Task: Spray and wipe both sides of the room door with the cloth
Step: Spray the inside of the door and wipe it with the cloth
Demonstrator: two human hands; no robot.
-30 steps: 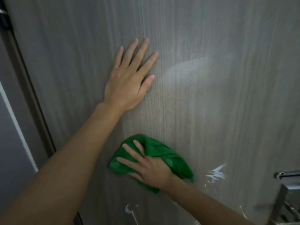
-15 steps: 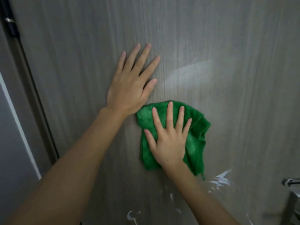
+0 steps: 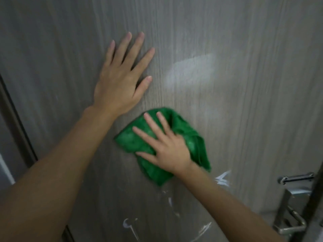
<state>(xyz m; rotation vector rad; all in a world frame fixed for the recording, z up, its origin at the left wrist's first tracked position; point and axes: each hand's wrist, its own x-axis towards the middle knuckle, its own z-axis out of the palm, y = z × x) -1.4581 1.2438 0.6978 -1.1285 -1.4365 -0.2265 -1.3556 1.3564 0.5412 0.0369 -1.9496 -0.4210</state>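
Head view: my right hand [image 3: 167, 152] lies nearest, fingers [image 3: 152, 122] spread flat on the green cloth [image 3: 185, 135] against the door [image 3: 244, 102]. Unwiped white streaks [image 3: 222, 179] sit just below-right. Farther up-left, my left hand [image 3: 120, 79] braces, fingers straight.

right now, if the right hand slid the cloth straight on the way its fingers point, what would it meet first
Probably the left hand. The right hand presses the green cloth flat on the door, fingers aimed up and left, toward that wrist.
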